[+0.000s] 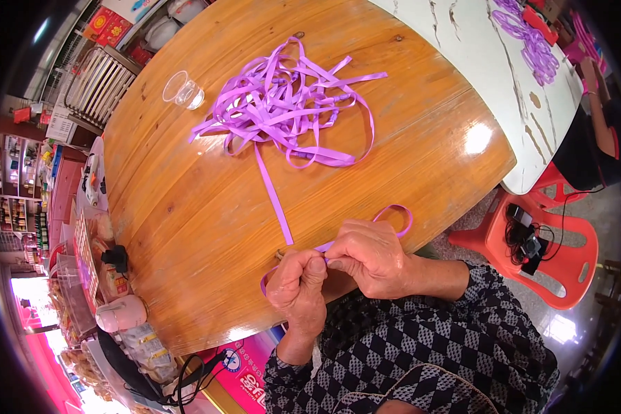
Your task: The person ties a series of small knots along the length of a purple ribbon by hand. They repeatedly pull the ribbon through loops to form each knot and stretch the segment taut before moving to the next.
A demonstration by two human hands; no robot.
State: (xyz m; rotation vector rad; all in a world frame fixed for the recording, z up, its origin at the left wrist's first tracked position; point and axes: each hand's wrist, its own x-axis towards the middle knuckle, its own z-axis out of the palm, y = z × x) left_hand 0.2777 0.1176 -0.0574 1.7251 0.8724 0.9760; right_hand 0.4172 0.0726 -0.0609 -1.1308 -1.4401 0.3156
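My left hand (299,290) and my right hand (368,260) meet at the near edge of the table, thumbs almost touching. Both are closed on a purple ribbon (395,209), pinching it between thumbs and fingers. One loop of it curves out past my right hand, and another part bends down beside my left. The exact spot they grip is mostly hidden by the fingers. Farther off lies a tangled heap of purple ribbon (283,110). From this heap a flat strip (272,193) runs toward my hands, its end close to my left hand.
A clear plastic cup (184,90) lies left of the heap on the wooden table (207,228). At the far right, a white marbled table (476,76) bears more purple ribbon (531,48), with another person beside it. An orange chair (531,234) holds dark cables and small devices.
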